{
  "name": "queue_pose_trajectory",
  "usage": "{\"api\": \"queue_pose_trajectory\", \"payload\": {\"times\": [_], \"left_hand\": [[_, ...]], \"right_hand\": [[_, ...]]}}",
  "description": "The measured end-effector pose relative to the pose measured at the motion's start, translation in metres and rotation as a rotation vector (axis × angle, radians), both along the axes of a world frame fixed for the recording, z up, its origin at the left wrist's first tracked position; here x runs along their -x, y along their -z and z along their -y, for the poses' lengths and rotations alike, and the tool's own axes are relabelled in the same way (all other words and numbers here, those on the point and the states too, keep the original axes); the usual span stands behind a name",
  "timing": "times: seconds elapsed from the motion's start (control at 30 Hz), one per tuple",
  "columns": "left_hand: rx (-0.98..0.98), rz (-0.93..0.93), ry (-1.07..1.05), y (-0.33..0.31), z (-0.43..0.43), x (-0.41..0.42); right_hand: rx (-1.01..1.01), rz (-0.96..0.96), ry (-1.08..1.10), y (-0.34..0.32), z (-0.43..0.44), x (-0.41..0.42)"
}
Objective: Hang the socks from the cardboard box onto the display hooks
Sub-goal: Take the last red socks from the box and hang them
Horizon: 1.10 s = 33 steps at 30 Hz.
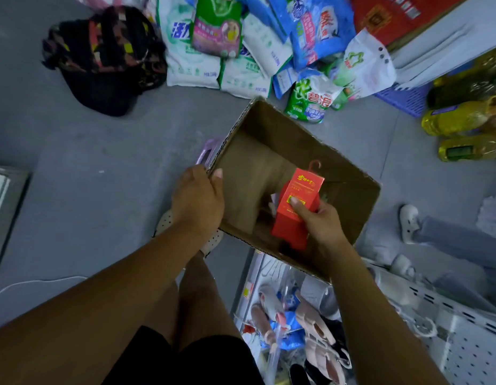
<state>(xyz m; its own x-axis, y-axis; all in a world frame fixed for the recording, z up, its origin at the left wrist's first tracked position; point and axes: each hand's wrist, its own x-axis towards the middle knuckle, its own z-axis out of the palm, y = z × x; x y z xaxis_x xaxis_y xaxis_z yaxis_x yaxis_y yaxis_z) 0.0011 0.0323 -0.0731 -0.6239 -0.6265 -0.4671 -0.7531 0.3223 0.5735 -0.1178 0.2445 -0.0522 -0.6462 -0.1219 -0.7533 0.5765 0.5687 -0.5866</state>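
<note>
Black shorts (185,357) and two bare forearms fill the bottom edge, reaching toward 12 o'clock over a cardboard box (338,165) that stands open on the floor (102,151). The left hand (198,201) grips the box rim at its 9 o'clock corner, fingers curled over the edge, thumb tip showing on the inside. The right hand (321,222) pinches a red pack (302,187) of socks, thumb across its face and fingers behind, holding it just above the box's interior.

The pack's long axis runs from about 7 o'clock up to 1 o'clock, with its small hanger (315,163) at the far end, pointing away from the person. Little else can be made out in the box; its lower corner is dark.

A white pegboard (463,337) lies at 5 o'clock from the right hand, with display hooks (420,326) and hung socks (310,320) near it. The right hand is the nearer one, so the coming move looks like a swing back toward 5 o'clock, and the hanger end, now facing away, will likely have to turn to meet a hook.

Detergent bags (241,65) lie at 12 o'clock beyond the box.
</note>
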Motion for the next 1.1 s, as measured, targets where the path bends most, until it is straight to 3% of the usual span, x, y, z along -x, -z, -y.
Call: {"api": "queue_pose_trajectory", "payload": {"times": [0.13, 0.2, 0.27, 0.3, 0.37, 0.53, 0.67, 0.8, 0.93, 1.1], "left_hand": [[0.088, -0.194, -0.092, -0.047, -0.004, -0.004], [-0.232, -0.185, -0.113, -0.077, -0.009, 0.000], [-0.684, 0.013, -0.216, -0.107, -0.016, 0.009], [-0.820, 0.114, -0.239, -0.119, -0.020, 0.012], [-0.972, 0.215, -0.168, -0.134, -0.029, 0.014], [-1.246, 0.260, 0.186, -0.152, -0.044, 0.005], [-1.222, 0.286, 0.305, -0.169, -0.066, -0.007], [-1.232, 0.295, 0.257, -0.185, -0.081, -0.017], [-1.182, 0.170, 0.253, -0.199, -0.103, -0.033], [-1.104, 0.019, 0.430, -0.226, -0.135, -0.067]], "right_hand": [[0.130, 0.011, 0.190, -0.072, -0.004, -0.018], [0.237, 0.049, 0.341, -0.107, -0.006, -0.032], [0.373, 0.058, 0.465, -0.142, -0.004, -0.049], [0.440, 0.055, 0.515, -0.157, -0.003, -0.059], [0.572, 0.045, 0.620, -0.181, -0.002, -0.081], [0.728, -0.019, 0.768, -0.214, -0.002, -0.136], [0.795, -0.075, 0.812, -0.216, -0.011, -0.180], [0.807, -0.145, 0.909, -0.214, -0.029, -0.225], [0.778, -0.210, 1.029, -0.209, -0.049, -0.269], [0.695, -0.221, 1.176, -0.212, -0.074, -0.327]]}}
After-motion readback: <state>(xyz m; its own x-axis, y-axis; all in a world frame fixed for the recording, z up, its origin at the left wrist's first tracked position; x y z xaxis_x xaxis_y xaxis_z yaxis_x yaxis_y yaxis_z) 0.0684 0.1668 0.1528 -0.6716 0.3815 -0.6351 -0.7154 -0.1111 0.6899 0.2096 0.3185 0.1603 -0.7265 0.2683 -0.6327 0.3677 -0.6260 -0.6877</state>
